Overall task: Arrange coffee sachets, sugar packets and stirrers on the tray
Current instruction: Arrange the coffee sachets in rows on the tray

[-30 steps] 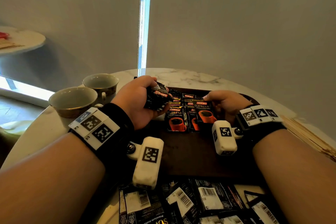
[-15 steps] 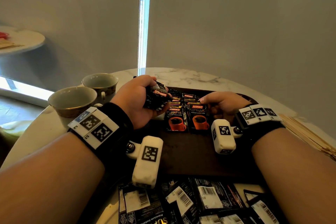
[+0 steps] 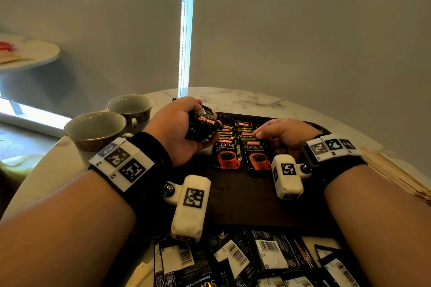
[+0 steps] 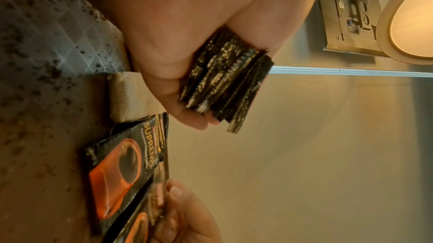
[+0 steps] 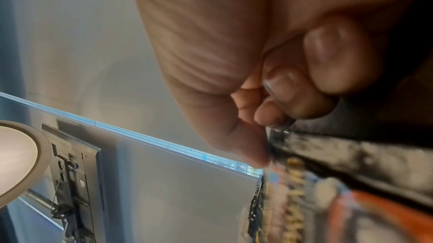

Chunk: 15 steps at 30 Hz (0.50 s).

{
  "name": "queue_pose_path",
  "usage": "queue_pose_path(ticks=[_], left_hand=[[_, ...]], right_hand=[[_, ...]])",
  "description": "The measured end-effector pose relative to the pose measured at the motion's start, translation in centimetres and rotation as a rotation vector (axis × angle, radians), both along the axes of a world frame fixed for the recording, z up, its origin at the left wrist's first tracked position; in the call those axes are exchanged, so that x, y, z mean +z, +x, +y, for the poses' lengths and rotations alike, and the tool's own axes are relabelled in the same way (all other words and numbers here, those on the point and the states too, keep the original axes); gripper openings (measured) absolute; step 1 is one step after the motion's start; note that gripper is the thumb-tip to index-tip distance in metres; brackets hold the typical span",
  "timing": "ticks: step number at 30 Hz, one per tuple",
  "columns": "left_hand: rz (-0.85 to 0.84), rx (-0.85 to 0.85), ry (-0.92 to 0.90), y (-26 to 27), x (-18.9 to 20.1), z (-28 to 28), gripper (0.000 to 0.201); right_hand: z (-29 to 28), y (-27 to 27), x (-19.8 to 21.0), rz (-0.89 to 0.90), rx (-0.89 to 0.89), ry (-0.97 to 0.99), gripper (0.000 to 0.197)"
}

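Right now the black foil coffee sachets printed with an orange cup (image 3: 242, 147) lie in two overlapping rows on the dark wooden tray (image 3: 245, 200), long axes running away from me, each one shingled over the one behind. I have my right hand (image 3: 283, 134) at the right-hand row, fingers curled and its fingertips (image 5: 264, 156) pinching the top edge of a sachet there; the right wrist view shows that pinch close up, while the head view only shows a fist beside the row. My left hand (image 3: 179, 128) hovers just left of the rows, gripping a fanned bundle of spare sachets (image 4: 225, 78), whose edges the left wrist view shows stacked side by side. So the feeding hand sits nearer the left row, the placing hand on the right. More sachets, barcode side up (image 3: 256, 261), lie at the tray's near edge; pale wooden stirrers (image 3: 396, 177) wait on the marble counter (image 3: 245, 100) to my right, two ceramic cups (image 3: 112, 123) to my left.
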<state>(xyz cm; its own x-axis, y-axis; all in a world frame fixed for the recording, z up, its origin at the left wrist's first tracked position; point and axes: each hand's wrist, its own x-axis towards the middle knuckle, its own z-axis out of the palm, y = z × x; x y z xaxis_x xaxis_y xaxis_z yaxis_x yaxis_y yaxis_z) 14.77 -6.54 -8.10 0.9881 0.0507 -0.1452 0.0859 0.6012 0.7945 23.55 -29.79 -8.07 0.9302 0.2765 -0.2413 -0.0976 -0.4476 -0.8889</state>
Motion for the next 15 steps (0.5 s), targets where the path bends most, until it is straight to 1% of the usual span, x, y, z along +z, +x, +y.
queue_pose_path(ticks=[5,8,11,13,15], left_hand=[[-0.003,-0.001,0.002,0.0,0.0,0.1,0.024],[0.000,-0.009,0.000,0.1,-0.1,0.0,0.025],[0.006,0.000,-0.002,0.2,0.0,0.2,0.025],[0.004,0.000,-0.011,0.4,0.0,0.2,0.024],[0.016,-0.003,-0.027,0.3,0.0,0.2,0.023]], right_hand=[[0.0,0.6,-0.4,0.069,-0.032,0.099,0.007],[0.3,0.8,-0.1,0.060,-0.071,0.180,0.005],[0.5,0.4,1.9,0.002,-0.148,0.277,0.010],[0.6,-0.3,3.7,-0.015,-0.166,0.337,0.014],[0.5,-1.2,5.3,-0.026,-0.157,0.333,0.016]])
